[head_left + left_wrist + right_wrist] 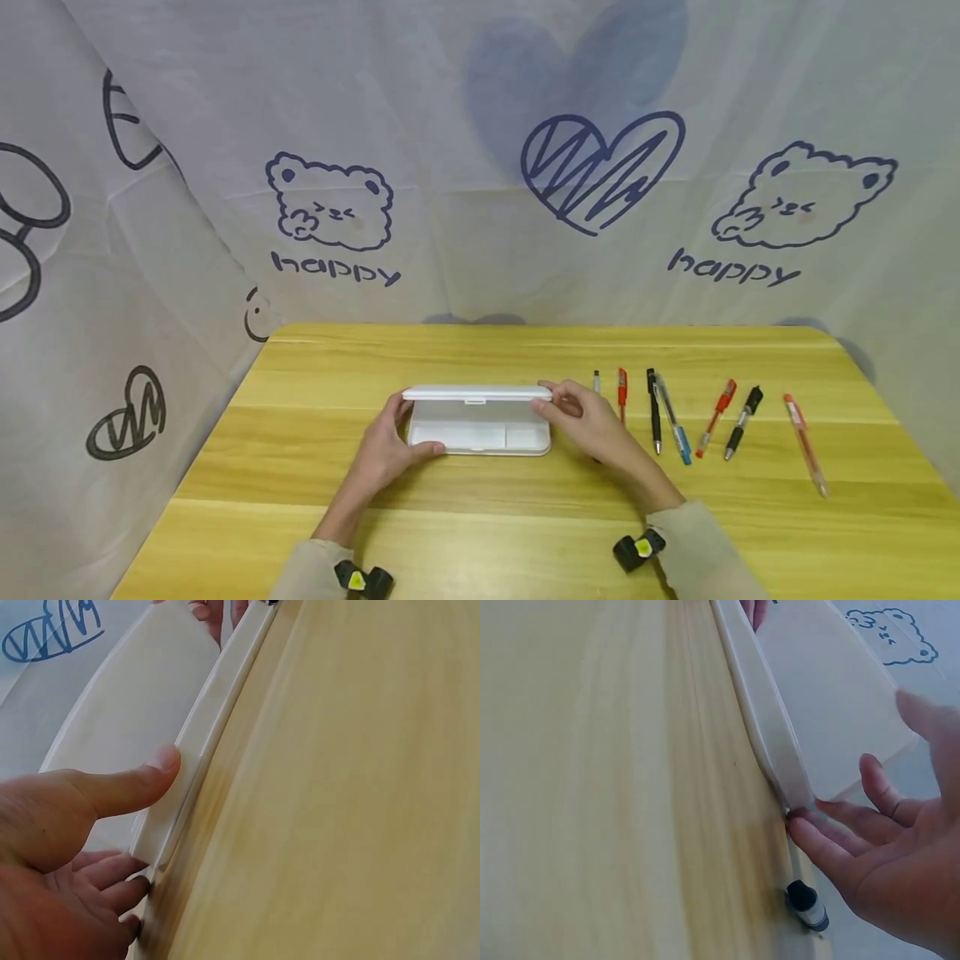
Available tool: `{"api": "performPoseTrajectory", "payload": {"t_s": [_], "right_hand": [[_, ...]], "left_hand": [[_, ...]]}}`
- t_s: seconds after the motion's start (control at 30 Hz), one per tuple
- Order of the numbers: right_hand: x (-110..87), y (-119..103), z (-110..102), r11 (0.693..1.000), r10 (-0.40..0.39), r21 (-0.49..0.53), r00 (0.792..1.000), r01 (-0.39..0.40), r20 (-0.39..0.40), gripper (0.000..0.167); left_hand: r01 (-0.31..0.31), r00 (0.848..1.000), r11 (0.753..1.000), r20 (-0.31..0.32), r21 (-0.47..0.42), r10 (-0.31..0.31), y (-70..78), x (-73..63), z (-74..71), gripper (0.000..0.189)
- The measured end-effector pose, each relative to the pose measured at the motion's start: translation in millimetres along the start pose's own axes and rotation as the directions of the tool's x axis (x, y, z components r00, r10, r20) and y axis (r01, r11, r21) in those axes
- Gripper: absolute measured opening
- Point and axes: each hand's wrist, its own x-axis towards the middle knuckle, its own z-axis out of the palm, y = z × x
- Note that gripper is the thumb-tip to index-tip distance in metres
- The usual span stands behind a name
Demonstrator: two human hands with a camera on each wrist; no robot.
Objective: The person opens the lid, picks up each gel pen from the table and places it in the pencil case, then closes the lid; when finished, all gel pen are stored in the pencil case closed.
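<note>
- Nearest the head camera, two beige sleeves (705,558) run off the bottom edge, a black wrist camera (639,550) at each cuff.
- A white pencil case (468,436) sits on the wooden table (480,533) between the hands, its lid (442,392) partly raised.
- The left hand (386,446) grips the case's left end, thumb on the front rim; the left wrist view adds its fingers curled at the end wall (largely hidden from above).
- The right hand (596,427) pinches the lid's right corner; the right wrist view shows its lower fingers beside the case's end.
- Only the head view reveals the two compartments, wide left and small right, and the row of pens (655,408) to the right.
- One pen (806,904) is mostly covered by the right hand from above; the right wrist view catches its black end, the barrel blurred.
</note>
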Motion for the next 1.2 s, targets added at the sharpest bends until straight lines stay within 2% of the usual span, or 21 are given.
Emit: {"api": "performPoseTrajectory", "payload": {"t_s": [0.13, 0.27, 0.37, 0.53, 0.7, 0.87, 1.03, 1.2], "right_hand": [[0.7, 3, -3, 0.999, -0.005, 0.054, 1.000, 0.004, 0.024, 0.035], [2.6, 10, -5, 0.993, -0.048, 0.110, 0.996, 0.040, 0.073, 0.054], [4.4, 12, -5, 0.992, -0.078, 0.104, 0.993, 0.069, 0.091, 0.064], [6.6, 9, -7, 0.994, -0.091, 0.077, 0.989, 0.082, 0.120, 0.070], [11.7, 8, -10, 0.994, -0.051, 0.101, 0.984, 0.034, 0.169, 0.073], [15.9, 10, -12, 0.991, -0.029, 0.136, 0.979, 0.001, 0.202, 0.075], [14.5, 8, -12, 0.993, -0.014, 0.115, 0.979, -0.009, 0.202, 0.075], [12.8, 7, -12, 0.994, -0.005, 0.105, 0.983, -0.015, 0.183, 0.074]], "left_hand": [[-0.020, 1.000, 1.000, 0.017, 0.013, 0.020, -2.6, 0.6, -4.8, 0.101], [-0.040, 0.998, 0.999, 0.055, 0.008, 0.039, -5.1, 1.2, -8.4, 0.099], [-0.098, 0.991, 0.995, 0.091, 0.025, 0.095, -8.1, 2.1, -12.2, 0.092], [-0.178, 0.976, 0.983, 0.139, 0.053, 0.170, -14.2, 3.8, -20.7, 0.081], [-0.170, 0.975, 0.982, 0.159, 0.080, 0.156, -15.7, 6.9, -25.6, 0.085], [-0.144, 0.972, 0.987, 0.196, 0.065, 0.129, -17.4, 10.3, -27.8, 0.086], [-0.135, 0.967, 0.990, 0.224, 0.048, 0.121, -20.6, 12.7, -29.4, 0.089], [-0.147, 0.965, 0.988, 0.226, 0.052, 0.132, -22.3, 14.3, -29.2, 0.091]]}}
